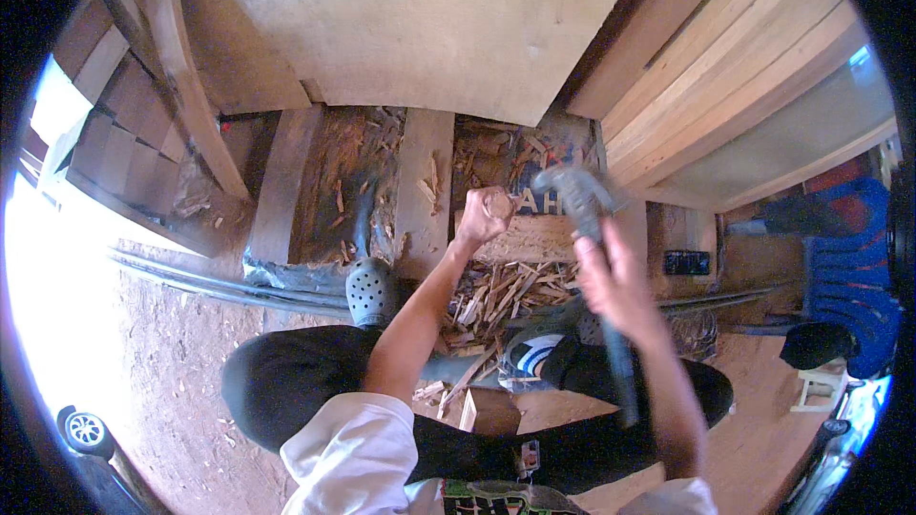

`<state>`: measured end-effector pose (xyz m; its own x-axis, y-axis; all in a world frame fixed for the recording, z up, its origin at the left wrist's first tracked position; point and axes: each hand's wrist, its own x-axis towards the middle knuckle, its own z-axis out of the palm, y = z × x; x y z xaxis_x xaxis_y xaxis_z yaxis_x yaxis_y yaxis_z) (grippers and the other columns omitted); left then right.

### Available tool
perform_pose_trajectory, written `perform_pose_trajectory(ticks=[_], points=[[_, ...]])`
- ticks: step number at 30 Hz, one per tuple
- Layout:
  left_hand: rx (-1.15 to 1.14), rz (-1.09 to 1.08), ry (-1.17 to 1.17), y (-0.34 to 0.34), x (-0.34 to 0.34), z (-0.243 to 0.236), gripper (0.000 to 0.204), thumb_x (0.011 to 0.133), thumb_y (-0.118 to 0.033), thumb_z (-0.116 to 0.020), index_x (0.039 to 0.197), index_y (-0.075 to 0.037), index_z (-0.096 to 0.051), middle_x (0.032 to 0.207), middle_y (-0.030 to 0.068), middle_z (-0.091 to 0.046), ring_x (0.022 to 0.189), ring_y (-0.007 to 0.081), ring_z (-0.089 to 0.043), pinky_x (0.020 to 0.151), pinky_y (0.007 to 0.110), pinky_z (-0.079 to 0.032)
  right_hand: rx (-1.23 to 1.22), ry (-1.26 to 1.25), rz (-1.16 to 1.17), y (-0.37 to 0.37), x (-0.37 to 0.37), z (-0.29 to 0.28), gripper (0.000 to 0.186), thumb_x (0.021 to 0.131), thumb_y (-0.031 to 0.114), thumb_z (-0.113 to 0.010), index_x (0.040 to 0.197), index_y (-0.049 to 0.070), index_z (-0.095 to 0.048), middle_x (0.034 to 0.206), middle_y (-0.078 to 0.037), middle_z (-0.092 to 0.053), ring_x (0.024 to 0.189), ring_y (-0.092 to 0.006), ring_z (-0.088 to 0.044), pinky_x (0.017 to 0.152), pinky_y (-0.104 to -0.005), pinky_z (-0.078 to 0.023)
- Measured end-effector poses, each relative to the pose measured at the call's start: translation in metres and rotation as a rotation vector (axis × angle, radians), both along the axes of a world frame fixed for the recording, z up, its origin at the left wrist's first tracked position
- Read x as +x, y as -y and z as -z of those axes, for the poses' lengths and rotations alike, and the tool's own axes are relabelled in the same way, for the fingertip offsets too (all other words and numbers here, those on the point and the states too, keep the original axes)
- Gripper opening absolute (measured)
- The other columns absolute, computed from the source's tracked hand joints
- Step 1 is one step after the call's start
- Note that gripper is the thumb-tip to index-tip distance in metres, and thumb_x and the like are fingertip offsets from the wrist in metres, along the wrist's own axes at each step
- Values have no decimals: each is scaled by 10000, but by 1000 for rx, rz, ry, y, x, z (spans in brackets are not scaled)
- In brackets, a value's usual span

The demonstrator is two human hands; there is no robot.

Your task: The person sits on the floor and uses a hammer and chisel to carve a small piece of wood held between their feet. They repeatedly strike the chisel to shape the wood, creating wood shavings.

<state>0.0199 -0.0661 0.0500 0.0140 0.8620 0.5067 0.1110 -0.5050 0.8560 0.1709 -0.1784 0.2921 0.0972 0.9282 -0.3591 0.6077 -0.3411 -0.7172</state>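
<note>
My left hand (pixel 482 221) is closed around an upright wooden handle (pixel 496 205), probably a tool's, over a wooden board (pixel 525 238) with large pale lettering; whatever is below the handle is hidden. My right hand (pixel 611 277) grips a hammer (pixel 592 195), whose head is slightly blurred, above and just right of my left hand. A heap of wood chips and splinters (pixel 506 300) lies beside the board, between my feet in clogs (pixel 370 291).
A large plywood sheet (pixel 401 19) spans the top. Timber planks (pixel 716 67) stand at upper right, more boards (pixel 124 124) at left. A dark phone-like rectangle (pixel 685 262) lies right of the hammer, near a blue plastic chair (pixel 849 277). A car wheel (pixel 86 431) shows at lower left.
</note>
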Motion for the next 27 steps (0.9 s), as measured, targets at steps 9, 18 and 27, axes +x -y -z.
perform_pose_trajectory(ticks=[9, 18, 27], points=[[-226, -10, 50, -1, -2, 7, 144, 613, -91, -617, 623, 6, -511, 570, 177, -485, 509, 334, -472, 531, 375, -406, 354, -33, 41, -1, -25, 84, 327, 944, 283, -523, 1111, 3, -535, 865, -82, -508, 763, -179, -460, 665, -288, -335], [-216, 8, 84, -7, -1, 0, 120, 607, -69, -613, 633, 8, -525, 581, 180, -497, 497, 318, -473, 516, 366, -416, 760, -40, 17, -11, -45, 99, 372, 990, 357, -405, 807, 53, -516, 568, 15, -426, 425, -58, -411, 377, -213, -280], [-131, 5, 30, -12, -5, 24, 146, 662, -83, -592, 633, -4, -472, 555, 126, -446, 490, 265, -408, 497, 375, -362, 186, -379, 305, 11, -44, 48, 313, 975, 363, -458, 885, 65, -493, 545, 41, -391, 412, -41, -366, 362, -210, -287]])
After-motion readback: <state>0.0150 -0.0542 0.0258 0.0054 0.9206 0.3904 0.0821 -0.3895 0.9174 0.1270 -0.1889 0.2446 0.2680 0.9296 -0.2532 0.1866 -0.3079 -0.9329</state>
